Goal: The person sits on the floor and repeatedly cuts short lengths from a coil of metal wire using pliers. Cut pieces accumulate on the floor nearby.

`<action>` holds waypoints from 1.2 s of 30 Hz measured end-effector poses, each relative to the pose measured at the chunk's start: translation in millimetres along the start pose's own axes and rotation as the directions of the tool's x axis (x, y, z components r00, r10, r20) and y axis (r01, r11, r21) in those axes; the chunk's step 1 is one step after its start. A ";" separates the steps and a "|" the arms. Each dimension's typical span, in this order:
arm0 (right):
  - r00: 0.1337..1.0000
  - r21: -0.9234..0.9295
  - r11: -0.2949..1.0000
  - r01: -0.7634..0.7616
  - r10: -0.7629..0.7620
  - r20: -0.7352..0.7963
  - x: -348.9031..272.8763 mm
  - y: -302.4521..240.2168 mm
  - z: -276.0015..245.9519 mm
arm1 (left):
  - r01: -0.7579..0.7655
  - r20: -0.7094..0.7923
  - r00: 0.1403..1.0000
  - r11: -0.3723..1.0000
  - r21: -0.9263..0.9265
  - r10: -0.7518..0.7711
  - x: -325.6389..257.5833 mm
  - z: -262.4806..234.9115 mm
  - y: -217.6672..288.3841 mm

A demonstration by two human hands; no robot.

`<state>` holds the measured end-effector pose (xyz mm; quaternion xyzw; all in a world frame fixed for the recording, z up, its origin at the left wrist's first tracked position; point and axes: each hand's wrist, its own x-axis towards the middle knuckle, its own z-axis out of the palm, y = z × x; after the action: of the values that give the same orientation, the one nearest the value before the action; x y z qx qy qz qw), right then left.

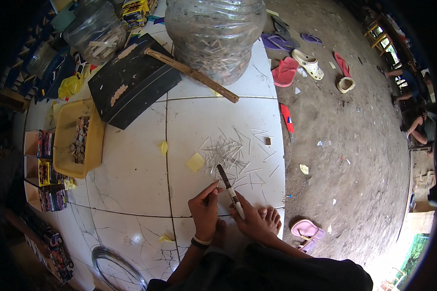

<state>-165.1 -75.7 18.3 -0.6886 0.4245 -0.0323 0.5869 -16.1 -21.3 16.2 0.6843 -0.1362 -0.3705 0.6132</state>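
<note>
Sitting on a glossy white tiled floor (131, 169) w/ hairline cracks and dark grout lines, edge dropping off to a gritty dirt yard (344, 145) on the right w/ flip-flops and a pink sandal (306, 229) scattered about. Biggest thing up top is a clear plastic jug (216, 34), crinkly walls, bottom part packed w/ thin pale sticks. Next to it a flat black board (131, 82), scuffed paint, w/ a rough wooden stick (192, 73) lying diagonally over its corner and onto the tile. Left of that a yellow plastic tray (65, 131), rectangular, some brownish bits inside. Stacks of small colourful boxes (46, 172) along the left edge.

Mid-tile there's a loose pile of thin sticks (228, 155), pale, straight, fanned out every which way, plus a little yellow paper square (195, 161) just beside it.

Down low: left hand (205, 211) curled, fingertips pinched together on smth too small to make out, white band on the wrist. Right hand (250, 220) wrapped around a knife (229, 189) w/ a light handle, dark narrow blade pointing up toward the stick pile, just short of it. Bare toes peek out right beside the right hand.
</note>
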 end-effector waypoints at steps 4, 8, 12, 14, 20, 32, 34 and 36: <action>0.999 -0.001 0.999 -0.046 0.046 0.011 -3.1 -6.4 -1.1 | 0.062 -0.002 0.998 0.996 -0.057 -0.062 -2.5 1.9 1.5; 0.999 -0.100 0.994 -0.053 0.051 -0.020 -6.7 -11.6 -2.7 | 0.067 -0.004 0.998 0.994 -0.086 -0.068 -2.7 4.0 1.0; 0.999 -0.014 1.000 0.000 0.000 -0.036 -2.2 -8.4 0.8 | 0.121 0.002 0.993 0.988 -0.092 -0.122 -3.0 3.1 1.1; 1.000 -0.050 0.999 -0.015 0.014 -0.027 -3.9 -4.5 0.4 | 0.089 0.003 0.996 0.989 -0.118 -0.090 -2.9 3.9 1.3; 0.999 -0.077 0.997 0.014 -0.016 -0.030 -4.1 -1.3 3.7 | 0.109 0.004 0.994 0.985 -0.135 -0.109 -0.8 2.8 2.3; 0.994 -0.089 0.995 -0.045 0.036 -0.105 -1.7 -2.3 6.7 | 0.096 0.018 0.995 0.986 -0.139 -0.094 -2.2 1.2 -2.8; 0.994 -0.109 0.992 -0.071 0.061 -0.087 -0.4 7.7 9.3 | 0.105 0.018 0.994 0.985 -0.136 -0.103 -2.9 0.5 -4.8; 0.994 -0.089 0.992 -0.091 0.085 -0.073 3.2 15.3 11.3 | 0.127 0.011 0.992 0.983 -0.133 -0.127 -3.1 0.1 -7.1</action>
<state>-165.3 -68.1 0.6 -0.6942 0.4755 -0.0104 0.5403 -20.2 -17.8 10.6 0.6486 -0.0682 -0.4180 0.6325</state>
